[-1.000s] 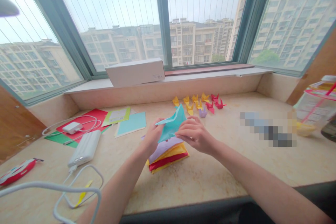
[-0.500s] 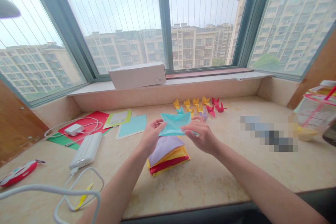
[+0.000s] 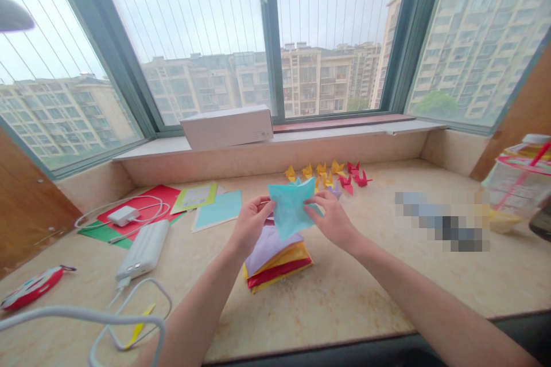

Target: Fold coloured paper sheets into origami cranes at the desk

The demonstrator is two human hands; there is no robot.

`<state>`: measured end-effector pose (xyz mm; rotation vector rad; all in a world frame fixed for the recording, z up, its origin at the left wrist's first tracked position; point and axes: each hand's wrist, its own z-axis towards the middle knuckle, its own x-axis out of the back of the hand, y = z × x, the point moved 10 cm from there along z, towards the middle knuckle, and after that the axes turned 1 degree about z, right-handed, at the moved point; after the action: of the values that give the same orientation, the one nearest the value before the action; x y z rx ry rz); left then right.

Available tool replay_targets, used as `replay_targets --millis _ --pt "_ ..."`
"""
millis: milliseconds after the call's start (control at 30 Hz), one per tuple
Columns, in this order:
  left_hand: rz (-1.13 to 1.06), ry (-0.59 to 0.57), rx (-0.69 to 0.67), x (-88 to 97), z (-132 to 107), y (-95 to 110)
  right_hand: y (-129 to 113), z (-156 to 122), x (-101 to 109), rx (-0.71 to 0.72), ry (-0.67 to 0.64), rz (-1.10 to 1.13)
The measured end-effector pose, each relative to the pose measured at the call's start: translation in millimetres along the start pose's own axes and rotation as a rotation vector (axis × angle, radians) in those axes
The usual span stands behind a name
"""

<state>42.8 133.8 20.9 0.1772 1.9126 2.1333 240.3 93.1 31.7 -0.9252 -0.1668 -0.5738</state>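
Both my hands hold a folded teal paper (image 3: 290, 206) up above the counter. My left hand (image 3: 249, 223) pinches its left corner and my right hand (image 3: 333, 219) pinches its right edge. Under the hands lies a stack of coloured paper sheets (image 3: 278, 261), lilac on top, then yellow and red. Behind the teal paper stands a row of small folded paper cranes (image 3: 327, 174), yellow, red and one lilac.
A white power bank (image 3: 144, 248) with a white cable (image 3: 124, 321) lies at the left, near a charger (image 3: 123, 215) on red and green sheets. A white box (image 3: 227, 125) sits on the window sill. A clear plastic jar (image 3: 519, 180) stands at the right.
The teal paper has been turned from lying flat between my hands to hanging upright, facing me. The view has tipped slightly up.
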Motion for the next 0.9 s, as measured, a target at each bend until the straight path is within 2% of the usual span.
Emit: replay_targets --millis 100,233,433,600,767,900 --pt "-0.023 -0.042 -0.006 -3.9 1 -1 20 1 -3 -0.150 -0.016 0.105" --pt "0.013 -0.007 -0.003 3.2 5 -6 37 -1 0 -0.320 0.052 0.315" --pt "-0.002 0.010 -0.007 6.0 7 -8 37 2 4 -0.389 0.117 0.511" --pt "-0.038 0.037 0.024 6.3 4 -9 37 0 5 -0.470 0.180 0.768" --pt "-0.094 0.093 0.076 12.2 3 -14 26 -2 -8 -0.461 0.027 0.783" --pt "-0.079 0.179 0.000 22.2 6 -10 27 -5 -17 -0.461 -0.028 0.764"
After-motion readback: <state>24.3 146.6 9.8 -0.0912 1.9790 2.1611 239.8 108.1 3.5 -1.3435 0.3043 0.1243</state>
